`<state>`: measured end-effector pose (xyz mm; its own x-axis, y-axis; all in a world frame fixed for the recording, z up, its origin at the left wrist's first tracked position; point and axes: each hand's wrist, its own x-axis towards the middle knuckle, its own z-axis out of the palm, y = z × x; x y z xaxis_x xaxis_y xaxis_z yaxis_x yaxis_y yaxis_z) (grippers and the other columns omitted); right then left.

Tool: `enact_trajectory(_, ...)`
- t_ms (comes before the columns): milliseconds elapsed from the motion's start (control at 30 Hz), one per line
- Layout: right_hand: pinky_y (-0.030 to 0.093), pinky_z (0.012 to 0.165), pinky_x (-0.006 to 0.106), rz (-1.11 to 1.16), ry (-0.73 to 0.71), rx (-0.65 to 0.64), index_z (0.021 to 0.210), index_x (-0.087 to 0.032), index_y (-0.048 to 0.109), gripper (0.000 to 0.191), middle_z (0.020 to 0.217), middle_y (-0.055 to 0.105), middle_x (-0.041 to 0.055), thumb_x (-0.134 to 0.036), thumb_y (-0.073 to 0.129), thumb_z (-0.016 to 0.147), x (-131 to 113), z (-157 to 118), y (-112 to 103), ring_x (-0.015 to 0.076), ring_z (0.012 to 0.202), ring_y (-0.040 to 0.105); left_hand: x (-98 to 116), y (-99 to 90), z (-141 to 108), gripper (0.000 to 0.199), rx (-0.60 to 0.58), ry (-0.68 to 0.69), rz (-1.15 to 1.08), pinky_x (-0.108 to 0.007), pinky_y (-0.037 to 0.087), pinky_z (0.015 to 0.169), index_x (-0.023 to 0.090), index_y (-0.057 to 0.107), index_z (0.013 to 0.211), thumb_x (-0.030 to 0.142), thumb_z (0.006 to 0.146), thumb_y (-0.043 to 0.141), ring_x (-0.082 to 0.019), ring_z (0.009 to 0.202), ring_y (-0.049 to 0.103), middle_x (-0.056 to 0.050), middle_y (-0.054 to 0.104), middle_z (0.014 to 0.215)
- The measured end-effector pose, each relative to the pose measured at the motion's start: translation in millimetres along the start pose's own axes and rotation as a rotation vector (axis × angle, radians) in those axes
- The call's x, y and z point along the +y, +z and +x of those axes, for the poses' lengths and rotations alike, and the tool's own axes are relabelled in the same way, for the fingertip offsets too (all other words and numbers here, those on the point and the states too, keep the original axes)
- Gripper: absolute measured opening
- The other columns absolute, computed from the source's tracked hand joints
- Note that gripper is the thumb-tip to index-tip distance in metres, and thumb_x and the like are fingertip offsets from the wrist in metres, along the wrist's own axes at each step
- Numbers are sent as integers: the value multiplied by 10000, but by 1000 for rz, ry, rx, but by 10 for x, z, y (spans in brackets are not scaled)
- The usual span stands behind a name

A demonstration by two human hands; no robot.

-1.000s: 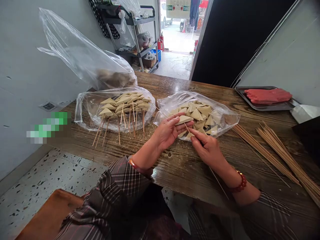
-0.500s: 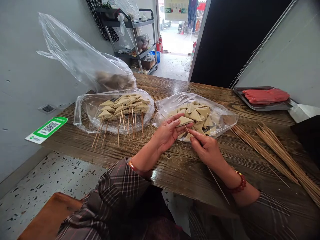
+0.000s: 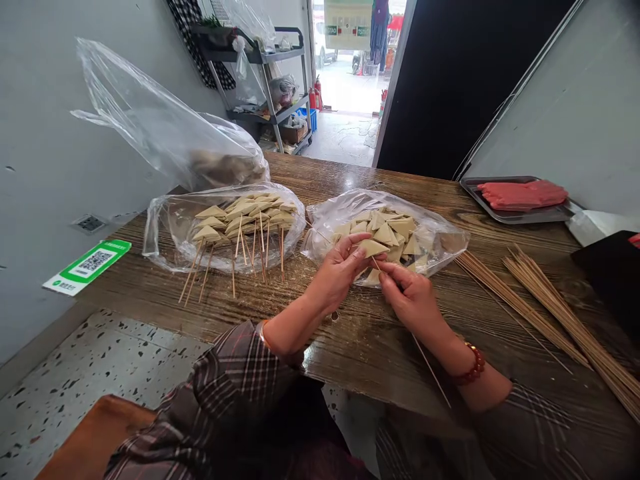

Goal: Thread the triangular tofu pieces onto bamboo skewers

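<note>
My left hand (image 3: 336,277) pinches a beige triangular tofu piece (image 3: 373,249) between thumb and fingers, above the right-hand plastic bag. My right hand (image 3: 413,297) grips a thin bamboo skewer (image 3: 433,373); its upper part meets the lower edge of the tofu piece, and its long end slants down past the wrist. How deep it sits in the tofu is hidden. More loose tofu triangles (image 3: 386,233) lie in the clear bag (image 3: 445,250) behind my hands. To the left, skewered tofu triangles (image 3: 245,212) are piled on another clear bag (image 3: 163,227), sticks pointing toward me.
Bundles of bamboo skewers (image 3: 560,303) lie on the wooden table (image 3: 360,340) at right. A dark tray (image 3: 525,215) holds pinkish-red food (image 3: 523,195). A tall plastic bag (image 3: 165,120) stands at back left, near a green QR card (image 3: 90,267). Behind is a shelf cart (image 3: 273,87).
My left thumb and fingers have closed more firmly around the tofu piece, and its angle has shifted slightly. My right hand stays close by with the skewer. The whole view has shifted a little.
</note>
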<state>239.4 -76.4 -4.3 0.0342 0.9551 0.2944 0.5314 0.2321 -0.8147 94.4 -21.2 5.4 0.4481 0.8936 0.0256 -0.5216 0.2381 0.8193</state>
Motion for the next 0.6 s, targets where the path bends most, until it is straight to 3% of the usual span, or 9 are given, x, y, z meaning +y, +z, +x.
enact_trajectory(133,466,613,269,40,2,2,1038,-148,742,320,676,673,33,-295,490,905,-2,18,-6,168,665,620,-4,19,-20,305,12,-18,25,-348,465,985,197,615,1142,278,857,687,-171,956,712,-59,725,1026)
enact_trajectory(300,454,590,266,27,-16,3,1063,-151,730,309,668,679,17,-293,501,912,-13,0,-5,146,585,581,54,-21,-14,486,74,-79,-21,-343,504,911,210,549,1287,315,841,712,-179,908,724,-77,721,1073)
enact_trajectory(433,470,631,271,-1,-69,-7,1051,-162,739,291,740,722,28,-282,517,907,-38,-26,10,150,630,613,78,-45,0,452,41,-135,-29,-352,513,901,146,601,1204,392,841,709,-213,932,722,-133,728,1075)
enact_trajectory(600,446,589,265,-34,-84,-6,995,-180,735,261,666,684,2,-275,506,914,-63,-46,27,136,558,562,65,5,-26,358,-46,-92,-24,-348,507,915,136,662,1071,403,838,713,-217,968,708,-142,732,1093)
